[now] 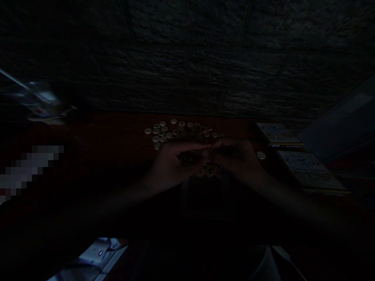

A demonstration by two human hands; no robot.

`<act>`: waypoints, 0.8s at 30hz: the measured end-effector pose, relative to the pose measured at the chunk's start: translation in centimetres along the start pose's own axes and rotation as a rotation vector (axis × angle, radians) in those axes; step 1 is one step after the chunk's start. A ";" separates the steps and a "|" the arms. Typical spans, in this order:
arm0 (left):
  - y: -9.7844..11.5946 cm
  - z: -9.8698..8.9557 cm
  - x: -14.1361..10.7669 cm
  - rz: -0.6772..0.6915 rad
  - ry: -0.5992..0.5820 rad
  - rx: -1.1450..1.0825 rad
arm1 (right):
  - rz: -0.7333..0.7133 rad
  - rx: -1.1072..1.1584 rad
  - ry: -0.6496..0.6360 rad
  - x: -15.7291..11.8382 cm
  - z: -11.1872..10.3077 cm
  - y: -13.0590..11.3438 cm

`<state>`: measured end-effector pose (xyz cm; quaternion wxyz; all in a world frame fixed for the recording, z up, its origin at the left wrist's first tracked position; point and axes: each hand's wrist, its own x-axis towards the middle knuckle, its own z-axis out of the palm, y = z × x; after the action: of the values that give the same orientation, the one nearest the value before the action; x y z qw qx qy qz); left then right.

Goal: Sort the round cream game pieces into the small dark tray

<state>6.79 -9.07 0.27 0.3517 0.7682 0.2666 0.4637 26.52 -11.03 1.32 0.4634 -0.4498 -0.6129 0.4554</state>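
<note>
Head view: pale round discs (209, 170), dark-marked, lie just nearer than hands; left hand (178, 160) and right hand (237, 158) curl narrow, fingertips meeting, grip I cannot tell; discs spread beyond; table (117, 134) extends leftward, boxes (310, 169) border right, wall (187, 78) bounds far edge.

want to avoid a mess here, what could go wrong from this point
The left hand and right hand are close to the scattered discs, so a careless move might knock some out of place. The lone disc sits off to the right, near the right hand, and could get brushed or overlooked. The light is very dim, so disc markings might be misread.
</note>
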 end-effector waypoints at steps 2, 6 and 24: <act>0.1 0.0 0.0 -0.010 0.008 -0.011 | -0.018 -0.005 0.004 0.0 0.1 0.0; 0.1 0.2 0.2 -0.135 0.031 -0.174 | 0.005 0.023 -0.001 -0.1 0.2 -0.3; -0.9 0.1 0.3 -0.204 0.014 -0.254 | 0.050 0.125 0.030 0.1 0.2 0.0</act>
<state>6.94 -8.33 -0.34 0.4893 0.6832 0.2852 0.4610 26.28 -10.97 1.33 0.4880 -0.4420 -0.5648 0.4975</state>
